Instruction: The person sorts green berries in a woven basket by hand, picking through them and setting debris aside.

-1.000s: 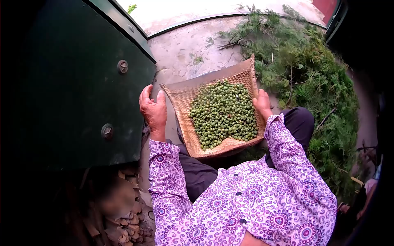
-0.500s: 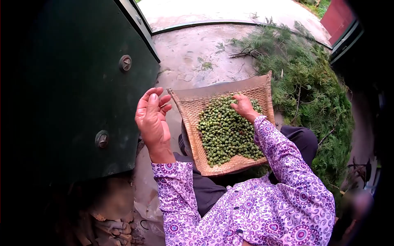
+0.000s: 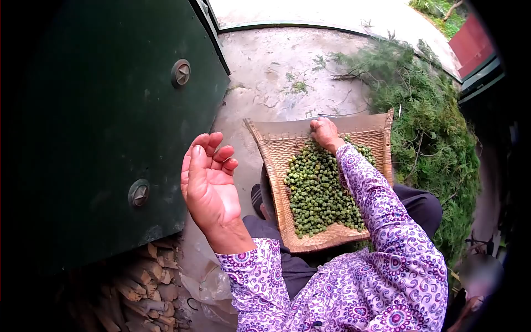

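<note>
A woven winnowing basket [image 3: 280, 191] with a scoop-like shape rests across my lap, holding a heap of small green conifer cones [image 3: 323, 196]. Over the far part of the heap, close to the basket's far rim, is my right hand [image 3: 326, 133]. Its fingers are drawn together in a pinch, and whatever may be between them is hidden. My left hand [image 3: 213, 191] is raised to the left of the basket, palm turned up and inward. The fingers are loosely bent and apart, with nothing seen in them.
Cut evergreen branches [image 3: 437, 149] lie piled on the right. A dark green metal door [image 3: 121, 122] with star-shaped studs stands at left, with split firewood [image 3: 149, 282] below. A clear plastic bag [image 3: 213, 288] lies on the concrete floor [image 3: 265, 66].
My right hand has moved from over the cones toward the basket's far rim. The left hand stays raised, turning its palm more into view. The whole view has shifted slightly.
</note>
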Tool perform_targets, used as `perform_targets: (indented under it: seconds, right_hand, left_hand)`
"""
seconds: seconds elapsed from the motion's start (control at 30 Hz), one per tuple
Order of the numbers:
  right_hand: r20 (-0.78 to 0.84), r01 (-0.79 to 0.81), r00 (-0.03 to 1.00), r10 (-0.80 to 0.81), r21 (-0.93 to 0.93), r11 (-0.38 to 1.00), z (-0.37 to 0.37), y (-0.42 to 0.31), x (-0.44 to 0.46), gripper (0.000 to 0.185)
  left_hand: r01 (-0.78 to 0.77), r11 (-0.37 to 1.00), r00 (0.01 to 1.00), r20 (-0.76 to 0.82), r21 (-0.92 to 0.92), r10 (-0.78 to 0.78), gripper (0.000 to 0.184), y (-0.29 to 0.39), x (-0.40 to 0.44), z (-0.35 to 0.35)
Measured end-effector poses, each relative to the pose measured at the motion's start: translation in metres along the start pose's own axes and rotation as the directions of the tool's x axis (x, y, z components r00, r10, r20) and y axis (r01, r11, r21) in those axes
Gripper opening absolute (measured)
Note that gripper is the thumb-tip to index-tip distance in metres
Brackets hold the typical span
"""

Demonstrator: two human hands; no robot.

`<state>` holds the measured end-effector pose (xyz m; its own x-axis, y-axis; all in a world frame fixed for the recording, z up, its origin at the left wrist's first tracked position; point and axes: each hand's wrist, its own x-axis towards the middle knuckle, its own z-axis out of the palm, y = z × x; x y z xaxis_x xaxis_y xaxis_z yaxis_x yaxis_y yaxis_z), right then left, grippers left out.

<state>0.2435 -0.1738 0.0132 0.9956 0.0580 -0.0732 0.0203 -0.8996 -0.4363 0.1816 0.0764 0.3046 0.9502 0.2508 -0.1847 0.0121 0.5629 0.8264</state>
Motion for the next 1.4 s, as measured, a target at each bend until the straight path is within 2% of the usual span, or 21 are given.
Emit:
perform_targets:
  seconds: [0.23, 0.33, 0.4, 0.5, 0.53, 0.57, 0.6, 0.63, 0.67, 0.7, 0.77, 0.83, 0.87, 0.97, 1.03, 1.1, 1.17, 1.27, 1.37, 1.4]
  right_hand:
    - [0.089, 0.065, 0.994, -0.06, -0.052, 0.997, 0.006, 0.003, 0.004, 0.021]
    - [0.11, 0.078, 0.991, -0.07, -0.068, 0.995, 0.009, -0.001, 0.006, 0.014]
    - [0.148, 0.204, 0.975, -0.167, -0.292, 0.934, 0.013, -0.002, 0.007, 0.011]
    - [0.065, 0.146, 0.989, -0.134, -0.269, 0.952, 0.017, 0.001, 0.006, 0.013]
    - [0.023, 0.028, 0.999, -0.025, -0.186, 0.982, 0.017, 0.005, 0.012, 0.011]
    - [-0.035, -0.207, 0.977, 0.21, 0.082, 0.975, 0.003, -0.002, 0.018, 0.011]
    - [-0.32, -0.135, 0.928, 0.191, 0.19, 0.973, 0.027, 0.029, 0.039, 0.018]
    - [-0.039, -0.319, 0.794, 0.606, 0.822, 0.471, -0.003, 0.018, 0.047, 0.027]
    - [0.015, -0.226, 0.751, 0.661, 0.945, 0.235, -0.025, 0.008, 0.047, 0.045]
    - [-0.05, -0.196, 0.776, 0.629, 0.929, 0.315, -0.025, 0.019, 0.047, 0.048]
    - [-0.181, -0.255, 0.847, 0.499, 0.686, 0.682, -0.019, 0.043, 0.037, 0.039]
    - [-0.175, -0.213, 0.926, 0.333, 0.488, 0.847, -0.01, 0.061, 0.016, 0.03]
    - [-0.218, -0.18, 0.927, 0.305, 0.455, 0.872, -0.013, 0.054, -0.001, 0.025]
    - [-0.237, -0.162, 0.943, 0.234, 0.287, 0.944, -0.007, 0.041, -0.034, 0.03]
    - [-0.304, -0.058, 0.946, 0.114, 0.187, 0.981, 0.004, 0.034, -0.045, 0.035]
    - [-0.24, -0.132, 0.954, 0.18, 0.205, 0.97, 0.006, 0.013, -0.055, 0.037]
    - [-0.19, -0.087, 0.975, 0.111, 0.129, 0.988, 0.005, -0.005, -0.067, 0.038]
    - [-0.121, -0.048, 0.99, 0.07, 0.177, 0.983, 0.001, -0.03, -0.081, 0.04]
    - [0.019, -0.059, 0.998, 0.057, 0.138, 0.989, -0.004, -0.043, -0.091, 0.044]
    - [0.126, -0.076, 0.99, 0.066, 0.079, 0.994, -0.008, -0.048, -0.094, 0.046]
  left_hand:
    - [0.025, 0.999, 1.0, 0.016, -0.028, -0.025, 0.022, -0.009, -0.002, 0.01]
    - [0.009, 1.0, 1.0, 0.008, -0.02, -0.009, 0.022, -0.008, -0.004, 0.009]
    - [0.009, 1.0, 1.0, -0.004, -0.021, -0.009, 0.022, -0.008, -0.004, 0.005]
    - [0.012, 1.0, 1.0, 0.016, -0.007, -0.012, 0.022, -0.007, -0.002, 0.0]
    - [0.014, 1.0, 1.0, 0.023, -0.013, -0.014, 0.022, -0.007, -0.001, 0.0]
    - [0.016, 1.0, 0.999, 0.032, -0.021, -0.016, 0.022, -0.007, -0.001, 0.0]
    - [0.017, 1.0, 0.999, 0.029, -0.02, -0.017, 0.022, -0.007, 0.0, 0.002]
    - [0.008, 1.0, 1.0, 0.003, -0.03, -0.008, 0.023, -0.006, -0.001, 0.003]
    - [0.002, 0.999, 1.0, -0.021, -0.04, -0.002, 0.023, -0.006, -0.002, 0.005]
    - [0.005, 0.999, 1.0, -0.015, -0.042, -0.005, 0.023, -0.006, -0.002, 0.004]
    - [0.011, 0.999, 1.0, 0.023, -0.033, -0.01, 0.022, -0.005, -0.001, 0.0]
    - [0.004, 0.999, 1.0, 0.007, -0.048, -0.003, 0.023, -0.005, -0.001, 0.004]
    - [-0.001, 0.999, 1.0, -0.013, -0.054, 0.0, 0.024, -0.005, -0.002, 0.004]
    - [0.023, 0.999, 0.999, 0.05, -0.05, -0.02, 0.023, -0.006, -0.002, 0.0]
    - [0.027, 0.998, 0.998, 0.049, -0.05, -0.025, 0.023, -0.007, -0.003, 0.0]
    - [0.027, 0.998, 0.999, 0.046, -0.054, -0.024, 0.023, -0.006, -0.003, 0.0]
    - [0.027, 0.998, 0.999, 0.032, -0.063, -0.025, 0.023, -0.005, -0.002, -0.001]
    - [0.013, 0.997, 1.0, 0.009, -0.07, -0.012, 0.024, -0.004, -0.002, 0.002]
    - [0.013, 0.998, 1.0, 0.022, -0.064, -0.012, 0.023, -0.004, -0.003, 0.003]
    - [0.015, 0.997, 1.0, 0.023, -0.07, -0.013, 0.023, -0.004, -0.002, 0.003]
